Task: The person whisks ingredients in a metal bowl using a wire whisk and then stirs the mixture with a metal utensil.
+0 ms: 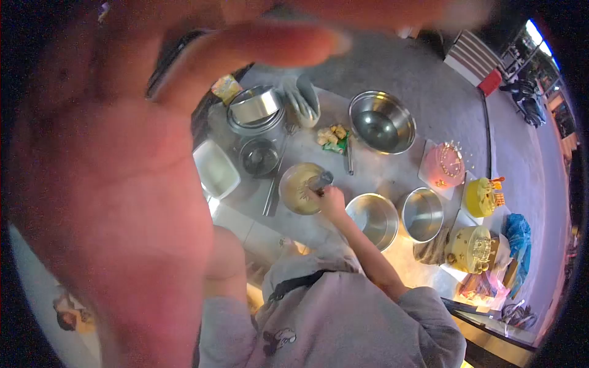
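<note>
My left hand (135,184) is raised very close to the camera and fills the left side of the view. Its palm faces me, and its fingers stretch out to the right along the top. No object shows in it. Lower down, my right hand (332,203) is closed around a whisk (320,180) with a thick dark grey handle. The whisk's head dips into a bowl (283,197) of pale yellow mixture (299,184) on the metal table. Close to my right forearm stands a round metal pan (372,221).
Another metal pan (422,214) and a wide steel bowl (381,122) stand farther right. Decorated cakes, one pink (443,167) and one yellow (480,199), line the right edge. A white tub (216,170), a dark bowl (259,157) and stacked tins (254,105) are at left.
</note>
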Demonstrator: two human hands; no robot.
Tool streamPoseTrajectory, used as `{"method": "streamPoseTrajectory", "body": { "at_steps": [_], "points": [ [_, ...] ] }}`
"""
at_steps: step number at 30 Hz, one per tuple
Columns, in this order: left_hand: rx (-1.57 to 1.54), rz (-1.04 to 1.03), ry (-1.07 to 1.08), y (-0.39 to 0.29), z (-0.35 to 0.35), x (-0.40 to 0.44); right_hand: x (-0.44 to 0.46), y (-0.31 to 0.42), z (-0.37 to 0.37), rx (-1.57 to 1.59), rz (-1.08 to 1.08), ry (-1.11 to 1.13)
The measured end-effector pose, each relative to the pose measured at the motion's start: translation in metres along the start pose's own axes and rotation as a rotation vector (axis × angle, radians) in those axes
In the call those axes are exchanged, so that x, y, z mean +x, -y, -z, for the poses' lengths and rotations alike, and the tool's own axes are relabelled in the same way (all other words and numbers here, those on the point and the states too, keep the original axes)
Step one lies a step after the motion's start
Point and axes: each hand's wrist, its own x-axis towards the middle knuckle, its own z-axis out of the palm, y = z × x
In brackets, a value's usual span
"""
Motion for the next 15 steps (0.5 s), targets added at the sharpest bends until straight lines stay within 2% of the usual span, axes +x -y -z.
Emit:
{"method": "streamPoseTrajectory", "body": {
  "at_steps": [3,5,7,11,13,15],
  "points": [
    [0.104,0.003,-0.078,-0.017,0.007,-0.005,-0.002,0.001,-0.003,-0.079,-0.004,0.0],
    [0.229,-0.042,-0.149,-0.039,0.012,-0.01,0.004,-0.022,-0.021,0.027,-0.002,0.108],
    [0.367,-0.072,-0.22,-0.063,0.014,-0.018,0.004,-0.033,-0.032,0.091,0.038,0.076],
    [0.652,-0.143,-0.394,-0.104,0.01,-0.046,0.003,-0.016,-0.031,0.272,-0.109,0.156],
    [0.792,-0.187,-0.485,-0.122,-0.002,-0.061,0.0,-0.009,-0.033,0.393,0.02,0.044],
    [0.904,-0.225,-0.564,-0.131,-0.015,-0.074,0.0,0.008,-0.017,0.354,0.068,0.077]
  ]
}}
